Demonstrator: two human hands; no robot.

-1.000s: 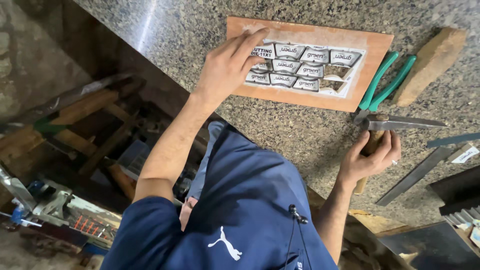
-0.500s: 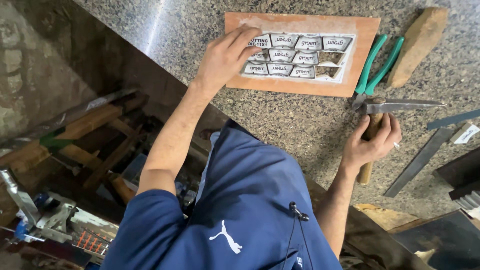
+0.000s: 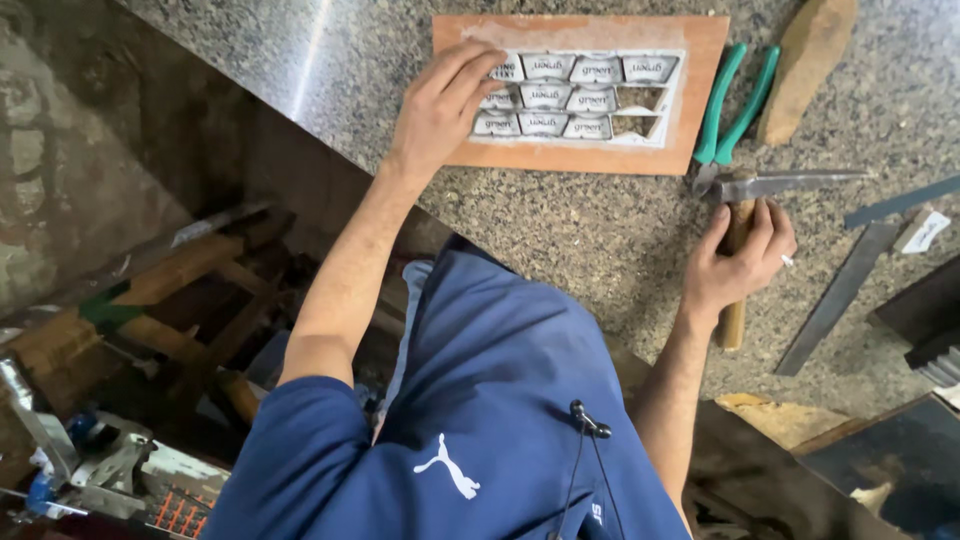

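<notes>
at the near edge of the granite slab (image 3: 560,230) a wooden-handled hammer (image 3: 738,270) is gripped by the right hand (image 3: 735,265), whose fingers are curled closed around the handle just below the metal head; the head lies flat on the stone, pointing away to the right. a flat metal blade (image 3: 830,300) rests just beside that hand, and a second blade-like strip (image 3: 900,200) lies a little farther off. beyond the hammer head, one pair of green-handled pliers (image 3: 735,105) lies touching the right edge of an orange-brown board (image 3: 705,90), with one wooden block (image 3: 805,65) just past them. farthest away, the left hand (image 3: 440,105) is laid open and flat on the board, fingers spread over the left end of a set of small grey metal plates (image 3: 570,98) seated in a white bed. about ten plates are counted in three rows, though some are hidden under the fingers, and two slots at the right end of the lower rows stand empty.

a slip seems possible: the plates could be shifted out of line if the board is pressed unevenly, and the fingers resting on them could be struck if the hammer is brought down close.
</notes>
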